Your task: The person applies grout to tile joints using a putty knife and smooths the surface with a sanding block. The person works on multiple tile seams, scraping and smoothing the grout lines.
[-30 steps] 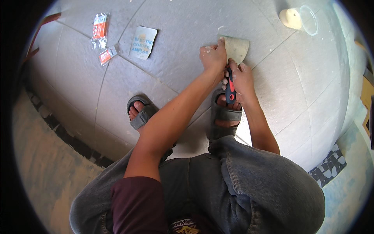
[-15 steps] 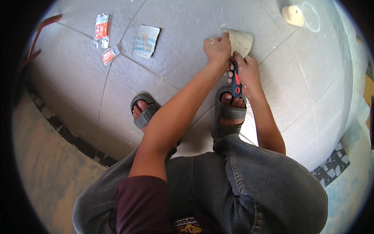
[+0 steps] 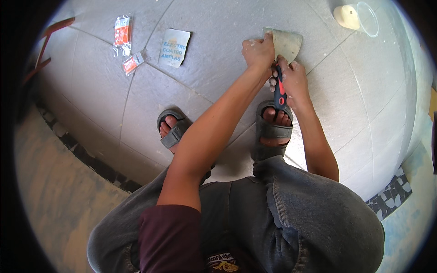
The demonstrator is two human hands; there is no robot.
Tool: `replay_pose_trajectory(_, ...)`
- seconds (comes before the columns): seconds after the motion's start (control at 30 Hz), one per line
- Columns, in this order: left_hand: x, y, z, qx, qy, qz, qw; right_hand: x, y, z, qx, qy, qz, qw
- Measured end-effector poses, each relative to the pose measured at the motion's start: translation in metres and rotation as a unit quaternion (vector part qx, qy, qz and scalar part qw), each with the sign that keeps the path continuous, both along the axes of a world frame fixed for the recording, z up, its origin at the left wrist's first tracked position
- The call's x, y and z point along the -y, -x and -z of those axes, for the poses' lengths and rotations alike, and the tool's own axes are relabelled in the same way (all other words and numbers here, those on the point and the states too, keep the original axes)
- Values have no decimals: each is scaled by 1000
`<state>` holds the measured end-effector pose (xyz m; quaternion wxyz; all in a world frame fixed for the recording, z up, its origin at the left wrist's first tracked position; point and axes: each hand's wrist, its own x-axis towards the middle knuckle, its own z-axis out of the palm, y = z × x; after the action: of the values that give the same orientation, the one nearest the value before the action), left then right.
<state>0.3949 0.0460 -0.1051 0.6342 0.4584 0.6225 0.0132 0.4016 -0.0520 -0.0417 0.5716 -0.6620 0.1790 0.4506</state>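
Observation:
My right hand [image 3: 296,83] is closed round the black and red handle of a putty knife [image 3: 290,44], just above my right foot. The wide, pale-smeared blade points away from me. At the blade's left edge, my left hand [image 3: 258,53] is closed, its thumb and fingers pressed against the metal. Part of its fingers is hidden, and so is whatever lies under the blade. Both hands carry whitish specks.
A sheet of sandpaper [image 3: 175,48] lies printed side up on the grey tiles, beside a larger orange-and-clear packet [image 3: 123,35] and a smaller packet [image 3: 132,63]. A cream-filled cup [image 3: 347,17] lies tipped at far right. My sandalled feet stand nearer me; red metal legs [image 3: 45,41] are at far left.
The whole picture has shifted slightly to the right. Both hands keep their hold on the putty knife, with little visible movement over the floor.

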Motion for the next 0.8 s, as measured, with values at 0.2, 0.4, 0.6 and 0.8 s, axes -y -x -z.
replay_pose_trajectory(0.2, 1, -6, 0, 10, 35, 7, 999, 6, -1, 4, 0, 3, -2, 1000)
replay_pose_trajectory(0.4, 1, -4, 2, -36, -23, 37, 998, 5, -4, 0, -4, 23, -21, 1000)
replay_pose_trajectory(0.6, 1, -1, 0, -24, 18, 2, 1000, 7, -7, -2, -25, 12, -18, 999)
replay_pose_trajectory(0.8, -2, 0, 7, 20, 50, 22, 998, 8, -7, -2, -27, 2, -8, 1000)
